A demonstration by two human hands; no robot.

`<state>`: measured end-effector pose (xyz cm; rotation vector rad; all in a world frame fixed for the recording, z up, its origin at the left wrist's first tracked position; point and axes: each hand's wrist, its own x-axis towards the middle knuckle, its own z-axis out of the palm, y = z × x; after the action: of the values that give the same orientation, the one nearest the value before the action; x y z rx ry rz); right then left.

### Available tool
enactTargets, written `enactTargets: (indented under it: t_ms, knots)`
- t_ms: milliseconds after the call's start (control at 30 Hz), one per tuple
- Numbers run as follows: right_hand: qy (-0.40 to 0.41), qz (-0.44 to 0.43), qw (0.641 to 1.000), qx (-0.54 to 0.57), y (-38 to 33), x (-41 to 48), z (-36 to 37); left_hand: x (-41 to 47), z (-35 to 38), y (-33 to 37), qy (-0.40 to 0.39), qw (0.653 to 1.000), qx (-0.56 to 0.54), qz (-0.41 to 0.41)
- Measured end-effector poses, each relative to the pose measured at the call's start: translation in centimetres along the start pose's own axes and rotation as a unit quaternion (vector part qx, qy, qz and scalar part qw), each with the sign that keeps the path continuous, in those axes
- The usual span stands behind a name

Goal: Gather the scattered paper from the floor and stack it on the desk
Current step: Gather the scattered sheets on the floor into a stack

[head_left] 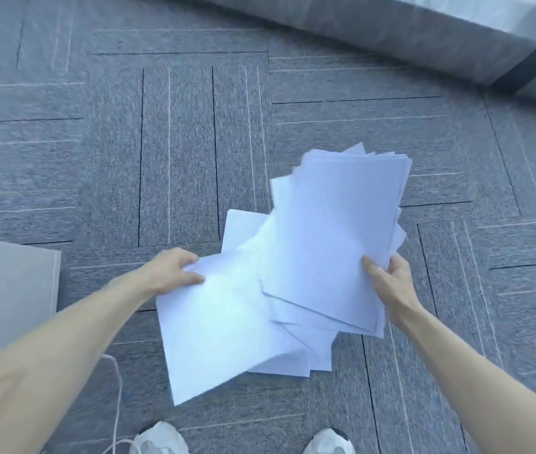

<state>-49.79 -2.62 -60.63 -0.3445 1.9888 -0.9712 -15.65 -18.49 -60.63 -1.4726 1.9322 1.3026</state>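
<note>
Paper [292, 273] is all up off the ground here, a messy fanned-out bundle of white sheets held between both hands over the grey carpet floor [161, 142], about mid-scene and a bit to the right. The left grip [179, 268] pinches the left edge of the big near sheet, fingers curled around it. The right grip [387, 278] clamps the right edge of the thicker pile, with the thumb pressed on the top sheet and the fingers wrapped behind. Corners stick out every which way, nothing is squared up, and the far end of the pile leans off to the right. Two white sneakers [158, 439] poke in at the near edge, just below the bundle. A white cord [117, 388] loops across the carpet near left, next to a pale grey panel [7, 283]. Far right there's a grey piece of furniture [424, 34], can't tell what exactly.
</note>
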Motion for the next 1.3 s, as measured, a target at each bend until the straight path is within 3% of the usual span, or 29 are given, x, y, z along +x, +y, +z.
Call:
enactTargets:
  t_ms: [200, 300, 400, 467, 600, 867, 967, 1067, 1133, 1233, 1300]
  knots:
    - [0.062, 0.062, 0.996, -0.007, 2.4, 0.0, -2.2, -1.4, -2.7, -4.8, 0.037, 0.979, -0.2, -0.034]
    - [0.065, 0.094, 0.993, 0.01, 3.6, -0.4, -2.2, -1.8, -3.1, -6.2, 0.067, 0.937, -0.332, -0.088]
    - [0.038, 0.131, 0.99, 0.039, 4.3, -0.9, -1.0, -1.6, -2.2, -6.6, 0.042, 0.888, -0.445, -0.103]
    - [0.006, 0.15, 0.987, 0.055, 4.7, -0.8, 0.1, -1.3, -0.8, -5.8, 0.012, 0.875, -0.47, -0.112]
    - [-0.054, 0.168, 0.983, 0.052, 5.5, -0.3, 2.9, 0.3, 3.3, -3.8, -0.027, 0.894, -0.426, -0.133]
    - [-0.122, 0.211, 0.969, 0.044, 7.0, 1.3, 5.8, 4.4, 10.7, -0.6, -0.046, 0.963, -0.234, -0.124]
    - [-0.145, 0.167, 0.975, -0.028, 7.6, 1.0, 7.2, 5.6, 11.7, 0.0, -0.043, 0.985, -0.131, -0.099]
    - [-0.137, 0.123, 0.982, -0.053, 8.8, 0.8, 8.6, 6.8, 11.8, 0.3, -0.042, 0.988, -0.11, -0.099]
    - [-0.13, 0.085, 0.987, -0.047, 8.6, 0.6, 8.7, 7.1, 11.2, 0.8, -0.011, 0.989, -0.103, -0.104]
    - [-0.132, 0.031, 0.989, -0.057, 6.7, 0.2, 7.4, 7.1, 9.2, 1.7, 0.117, 0.986, -0.082, -0.088]
    - [-0.143, -0.01, 0.988, -0.064, 4.9, -0.2, 6.3, 7.1, 7.0, 2.1, 0.156, 0.967, -0.187, -0.076]
